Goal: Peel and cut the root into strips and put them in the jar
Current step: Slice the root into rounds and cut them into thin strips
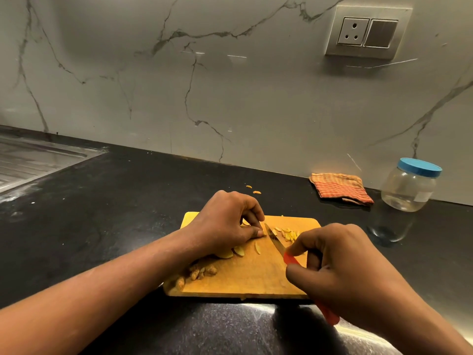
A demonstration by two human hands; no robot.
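Right hand (340,267) grips knife (275,242); left hand (225,226) pinches root (245,223); jar (408,190) stands lidded.

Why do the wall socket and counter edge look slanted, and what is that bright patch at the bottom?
Head view: the wide-angle lens likely skews the socket and tilts the counter. Head view: the bright patch is glare on the polished counter by the near edge of the cutting board. Head view: the light is dim and warm, and the jar leaves a faint reflection beside it.
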